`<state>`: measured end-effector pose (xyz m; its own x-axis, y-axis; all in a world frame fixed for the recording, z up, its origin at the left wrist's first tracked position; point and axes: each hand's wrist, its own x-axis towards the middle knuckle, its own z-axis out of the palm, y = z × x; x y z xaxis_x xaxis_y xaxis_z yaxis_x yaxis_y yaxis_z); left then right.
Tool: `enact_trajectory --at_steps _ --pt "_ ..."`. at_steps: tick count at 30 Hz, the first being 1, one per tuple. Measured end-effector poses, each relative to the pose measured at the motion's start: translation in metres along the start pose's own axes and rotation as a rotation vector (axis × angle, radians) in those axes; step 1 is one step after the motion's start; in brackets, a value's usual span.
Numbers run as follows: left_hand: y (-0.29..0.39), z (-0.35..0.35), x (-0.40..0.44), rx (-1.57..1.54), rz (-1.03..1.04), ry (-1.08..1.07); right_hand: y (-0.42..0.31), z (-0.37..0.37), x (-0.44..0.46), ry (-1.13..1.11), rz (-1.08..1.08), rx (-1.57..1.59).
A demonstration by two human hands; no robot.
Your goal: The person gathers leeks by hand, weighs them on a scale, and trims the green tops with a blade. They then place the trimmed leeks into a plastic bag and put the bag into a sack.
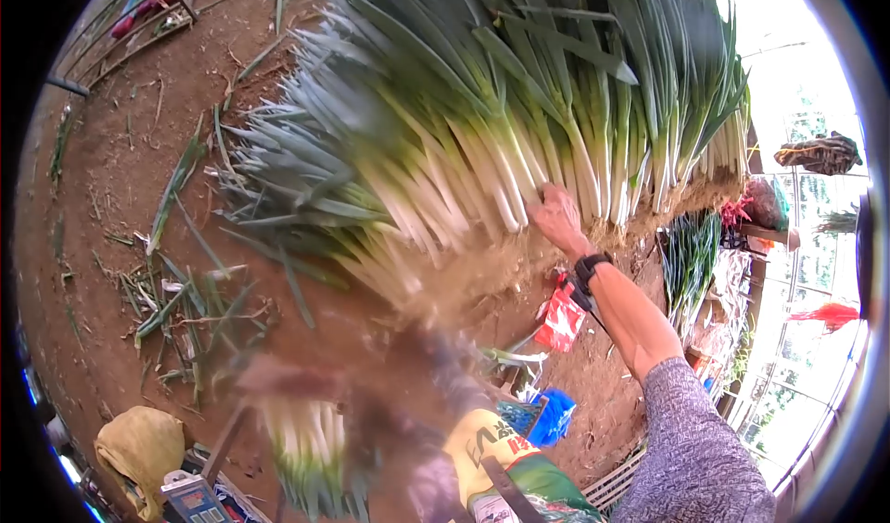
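Note:
A large pile of leeks (501,143) fills the upper middle, green leaves up and white stems and roots toward me. My right hand (559,217), with a black watch at the wrist, is at the white stems near the pile's middle, its fingers closed around a leek stem and partly hidden by it. Lower left, a smeared skin-toned shape (289,380) appears to be my left hand; its fingers cannot be made out. Just below it lies a smaller bunch of leeks (311,444), green ends toward me.
Loose leaves (190,314) litter the brown soil at left. A yellow cloth bundle (139,449) lies lower left. A red packet (560,319) and a blue bag (551,416) are below the pile. More green onions (688,263) stand at right, beside a wire grid.

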<state>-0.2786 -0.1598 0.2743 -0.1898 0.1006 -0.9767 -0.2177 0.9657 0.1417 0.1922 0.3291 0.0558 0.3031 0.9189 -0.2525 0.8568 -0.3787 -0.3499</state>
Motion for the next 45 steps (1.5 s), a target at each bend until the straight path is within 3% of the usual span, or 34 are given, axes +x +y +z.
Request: enact_trajectory --at_steps 7,10,13,16,18,21,22,25,28,30,32,33,35,40,41,44,45 --pt "0.031 0.015 -0.005 0.01 0.039 0.008 -0.035 -0.075 -0.041 -0.221 0.116 0.449" --pt "0.056 0.023 -0.013 0.049 0.194 -0.004 -0.073 -0.115 -0.069 -0.452 0.214 0.636" --pt "0.104 0.038 -0.026 0.182 0.109 0.019 -0.108 -0.123 -0.121 -0.396 0.15 0.744" --pt "0.124 0.052 -0.014 -0.063 0.361 -0.125 -0.132 -0.116 -0.191 -0.363 0.054 0.781" --pt "0.131 0.058 0.043 0.059 0.42 -0.138 -0.158 -0.127 -0.242 -0.433 0.167 0.704" --pt "0.186 0.092 0.032 0.212 0.664 -0.259 -0.167 -0.107 -0.311 -0.434 0.155 0.71" --pt "0.199 0.106 0.024 0.206 0.78 -0.304 -0.181 -0.114 -0.333 -0.489 0.24 0.723" --pt "0.197 0.147 0.056 -0.217 0.668 -0.591 -0.185 -0.107 -0.385 -0.543 0.182 0.705" --pt "0.218 0.146 0.03 -0.272 0.658 -0.678 -0.171 -0.088 -0.429 -0.557 0.062 0.64" --pt "0.211 0.147 0.027 -0.425 0.487 -0.532 -0.189 -0.103 -0.445 -0.627 0.08 0.687" --pt "0.2 0.134 0.03 -0.536 0.53 -0.474 -0.198 -0.103 -0.455 -0.62 0.003 0.611" --pt "0.191 0.124 0.025 -0.517 0.818 -0.343 -0.203 -0.1 -0.46 -0.618 -0.071 0.564" --pt "0.188 0.101 0.012 -0.561 0.856 -0.24 -0.199 -0.09 -0.468 -0.619 -0.343 0.416" --pt "0.174 0.038 -0.002 -0.585 0.947 -0.019 -0.239 -0.078 -0.498 -0.705 -0.543 0.495" --pt "0.171 0.031 -0.001 -0.591 1.048 0.112 -0.236 -0.061 -0.504 -0.734 -0.592 0.516" --pt "0.163 -0.011 -0.006 -0.79 0.885 0.059 -0.236 -0.028 -0.524 -0.823 -0.808 0.543" --pt "0.159 -0.024 -0.005 -0.883 0.895 0.052 -0.245 -0.028 -0.532 -0.936 -0.776 0.483"
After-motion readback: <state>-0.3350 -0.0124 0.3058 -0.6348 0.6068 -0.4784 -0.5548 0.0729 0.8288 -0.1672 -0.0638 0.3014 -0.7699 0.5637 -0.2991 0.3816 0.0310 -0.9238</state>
